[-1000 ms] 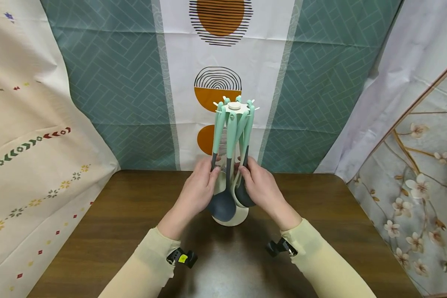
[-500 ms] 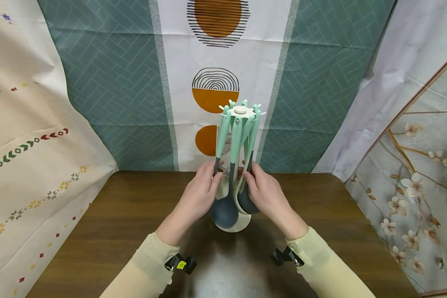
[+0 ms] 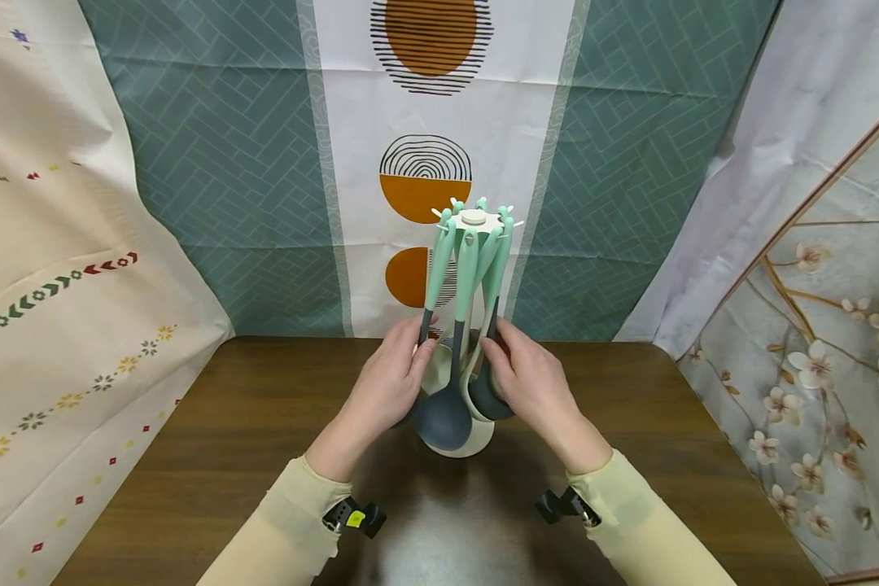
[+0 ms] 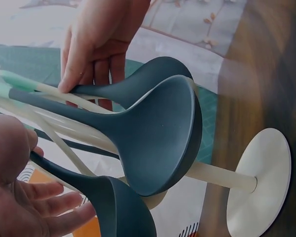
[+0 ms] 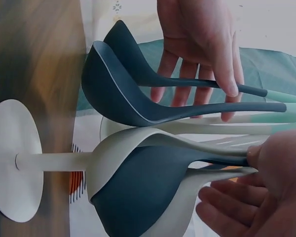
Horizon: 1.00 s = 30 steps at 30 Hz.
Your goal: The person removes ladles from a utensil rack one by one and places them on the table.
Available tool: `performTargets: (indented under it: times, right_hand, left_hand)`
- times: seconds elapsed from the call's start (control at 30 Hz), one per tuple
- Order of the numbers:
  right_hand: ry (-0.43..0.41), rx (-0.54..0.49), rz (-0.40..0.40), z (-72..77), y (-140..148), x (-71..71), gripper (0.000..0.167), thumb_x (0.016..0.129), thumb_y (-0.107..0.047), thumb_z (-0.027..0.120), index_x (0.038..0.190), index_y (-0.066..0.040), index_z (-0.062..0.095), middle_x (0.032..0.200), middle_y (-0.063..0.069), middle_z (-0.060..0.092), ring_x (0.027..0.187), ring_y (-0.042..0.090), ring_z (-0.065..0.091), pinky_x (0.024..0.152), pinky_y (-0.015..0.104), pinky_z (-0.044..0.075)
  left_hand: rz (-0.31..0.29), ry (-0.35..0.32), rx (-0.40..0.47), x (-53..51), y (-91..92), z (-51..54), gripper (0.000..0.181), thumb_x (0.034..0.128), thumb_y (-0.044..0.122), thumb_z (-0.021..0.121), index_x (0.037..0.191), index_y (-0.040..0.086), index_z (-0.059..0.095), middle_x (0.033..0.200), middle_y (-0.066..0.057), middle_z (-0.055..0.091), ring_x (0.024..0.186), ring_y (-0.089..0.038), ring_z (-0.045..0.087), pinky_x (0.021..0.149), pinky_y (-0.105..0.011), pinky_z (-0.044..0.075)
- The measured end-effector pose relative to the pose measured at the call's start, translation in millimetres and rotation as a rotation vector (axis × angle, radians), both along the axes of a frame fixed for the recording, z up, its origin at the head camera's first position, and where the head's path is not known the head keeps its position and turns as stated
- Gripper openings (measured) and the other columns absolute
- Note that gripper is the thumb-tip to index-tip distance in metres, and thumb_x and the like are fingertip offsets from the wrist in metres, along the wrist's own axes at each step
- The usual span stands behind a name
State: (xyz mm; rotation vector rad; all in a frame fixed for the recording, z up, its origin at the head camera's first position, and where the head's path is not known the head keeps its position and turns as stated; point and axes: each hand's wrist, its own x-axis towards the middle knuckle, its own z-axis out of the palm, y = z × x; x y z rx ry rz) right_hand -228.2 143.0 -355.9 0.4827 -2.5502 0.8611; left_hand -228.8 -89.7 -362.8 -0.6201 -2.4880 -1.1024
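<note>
Left hand (image 3: 387,370): half closed, pinching left ladle (image 5: 123,48) | Right hand (image 3: 531,374): same, pinching right ladle (image 4: 165,66) | Utensil stand (image 3: 474,217): upright on wooden table (image 3: 630,391) — likely being held steady — next move needs gentle, even hands

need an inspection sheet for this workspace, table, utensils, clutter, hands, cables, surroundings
Surface: dark wood-grain table, glare patch between the forearms
Job's things: white utensil stand with round base; mint-handled utensils hang around it, including a dark ladle at the front
Clutter: nothing seen
Hands: left hand pinches a dark ladle stem; right hand pinches at least one utensil stem opposite
Cables: nothing seen
Surroundings: teal-and-white patterned cloth behind, cream patterned cloth left, floral cloth right
</note>
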Motion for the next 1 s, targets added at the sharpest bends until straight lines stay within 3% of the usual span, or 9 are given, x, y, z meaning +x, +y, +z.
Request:
performTargets:
  times: [0.17,0.27,0.47,0.63,1.0]
  right_hand:
    - [0.008,-0.032,-0.040,-2.4,3.5,2.7,0.044,0.112,-0.030,0.067,0.149,-0.006,0.065,0.125,0.008,0.075,0.110,0.030,0.074,0.092,0.057,0.058]
    - [0.034,-0.057,-0.058,-3.1,5.8,4.8,0.048,0.110,-0.029,0.071,0.152,-0.007,0.065,0.133,0.009,0.073,0.117,0.029,0.074,0.093,0.057,0.058]
    - [0.118,-0.078,-0.090,-4.8,9.5,5.7,0.041,0.107,-0.025,0.076,0.145,-0.011,0.071,0.128,0.009,0.073,0.108,0.027,0.072,0.083,0.053,0.058]
    - [0.161,-0.106,-0.095,-4.8,9.2,5.6,0.033,0.104,-0.021,0.080,0.135,-0.011,0.075,0.117,0.006,0.072,0.099,0.024,0.070,0.076,0.046,0.057]
    - [0.106,-0.132,-0.101,-5.1,6.2,2.2,0.024,0.103,-0.024,0.082,0.122,-0.012,0.075,0.097,0.001,0.076,0.085,0.020,0.069,0.074,0.043,0.053]
  left_hand:
    - [0.047,0.019,0.012,0.0,-0.3,-1.3,0.026,0.1139,0.020,0.064,0.138,0.012,0.067,0.143,-0.015,0.062,0.124,-0.035,0.063,0.106,-0.056,0.054]
    - [0.083,0.037,0.025,0.8,-0.9,-1.4,0.022,0.1129,0.021,0.066,0.133,0.013,0.070,0.134,-0.013,0.064,0.113,-0.033,0.065,0.096,-0.053,0.056]
    - [0.110,0.090,0.058,2.4,-3.1,-2.3,0.024,0.1098,0.018,0.071,0.132,0.012,0.075,0.111,-0.008,0.066,0.098,-0.027,0.062,0.083,-0.046,0.053]
    - [0.115,0.147,0.076,2.0,-4.0,-5.6,0.023,0.1052,0.014,0.077,0.127,0.008,0.075,0.105,-0.006,0.068,0.097,-0.025,0.066,0.087,-0.045,0.058]
    - [0.118,0.204,0.107,3.1,-3.5,-9.8,0.020,0.0999,0.009,0.083,0.118,0.008,0.076,0.106,-0.007,0.072,0.098,-0.027,0.070,0.086,-0.047,0.058]
